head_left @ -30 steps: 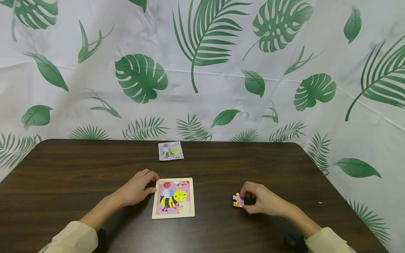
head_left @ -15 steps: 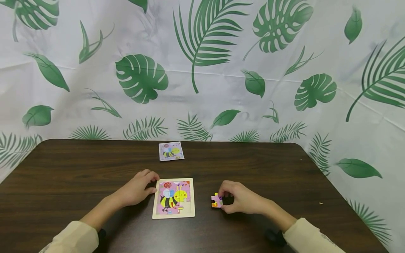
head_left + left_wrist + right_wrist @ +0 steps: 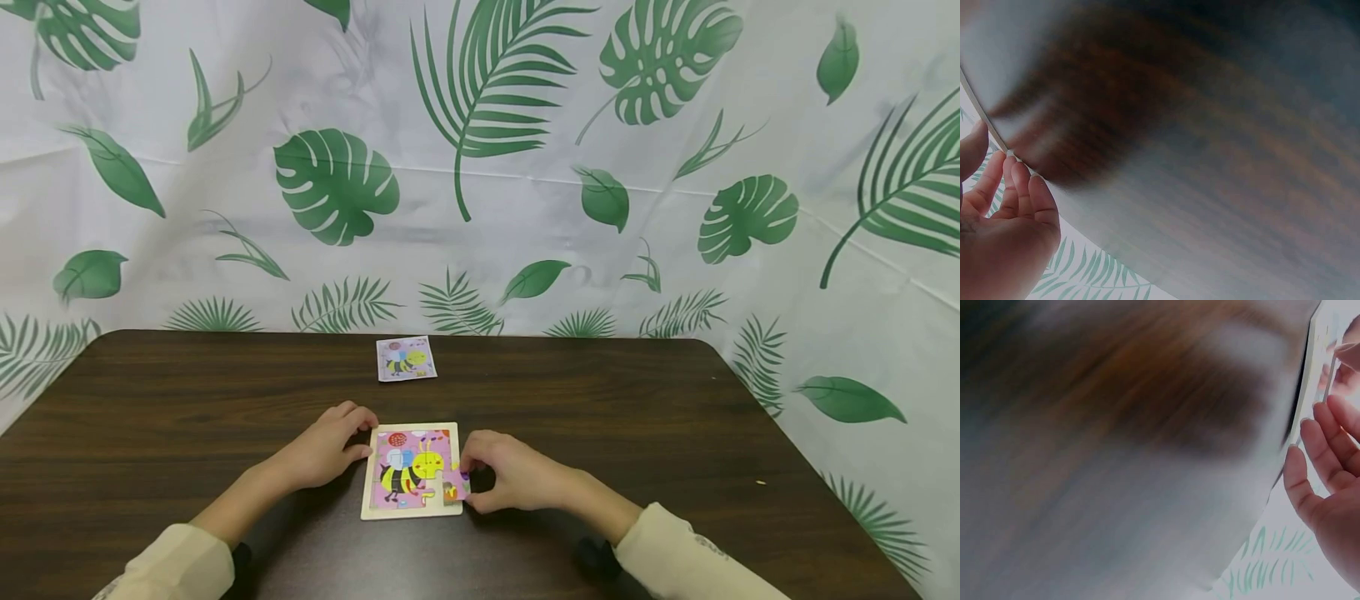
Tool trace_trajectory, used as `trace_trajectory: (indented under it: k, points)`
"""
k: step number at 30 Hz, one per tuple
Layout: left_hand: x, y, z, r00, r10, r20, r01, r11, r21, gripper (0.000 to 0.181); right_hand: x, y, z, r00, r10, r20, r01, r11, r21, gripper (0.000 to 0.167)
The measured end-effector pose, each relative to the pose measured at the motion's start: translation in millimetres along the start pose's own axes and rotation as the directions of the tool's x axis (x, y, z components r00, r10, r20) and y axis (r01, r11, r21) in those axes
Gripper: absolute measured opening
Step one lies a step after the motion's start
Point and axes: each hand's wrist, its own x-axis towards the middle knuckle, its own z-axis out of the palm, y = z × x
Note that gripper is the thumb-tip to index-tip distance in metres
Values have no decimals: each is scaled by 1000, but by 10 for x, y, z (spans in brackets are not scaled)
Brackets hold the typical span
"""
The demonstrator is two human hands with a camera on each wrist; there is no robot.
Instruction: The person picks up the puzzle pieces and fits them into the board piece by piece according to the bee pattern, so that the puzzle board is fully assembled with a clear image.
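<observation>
My right hand (image 3: pixel 517 473) pinches a pink puzzle piece (image 3: pixel 454 490) between thumb and fingers, over the right edge of a square wooden puzzle board (image 3: pixel 412 512). On the board, joined pieces form a yellow and black bee (image 3: pixel 427 465) on pink. Bare wood shows at its lower right, partly covered by the held piece. My left hand (image 3: pixel 330 446) touches the board's left side with thumb and index fingertip, the two apart. In the left wrist view, the left hand (image 3: pixel 1013 219) has loosely bent fingers. In the right wrist view, the piece (image 3: pixel 1330 378) appears edge-on at the right hand's fingertips.
A printed picture card (image 3: pixel 406 359) with the same bee lies behind the board, near the back of the dark wooden table (image 3: pixel 600 392). A tiny pale scrap (image 3: pixel 761 482) lies far right. A leaf-patterned cloth (image 3: pixel 510 250) hangs behind the table.
My right hand has moved left across the table with the puzzle piece, from well right of the board to its right edge. The left hand and board have stayed in place.
</observation>
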Motion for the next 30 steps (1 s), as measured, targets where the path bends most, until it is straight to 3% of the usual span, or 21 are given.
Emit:
trace_trajectory:
  k: [10, 30]
  points:
    - [1, 4, 6, 1000, 8, 1, -8, 1000, 4, 23, 128, -94, 58, 999, 21, 44, -19, 999, -39, 22]
    - [-3, -1, 4, 1000, 14, -5, -14, 1000, 6, 22, 156, -119, 103, 998, 22, 50, -16, 993, -115, 23]
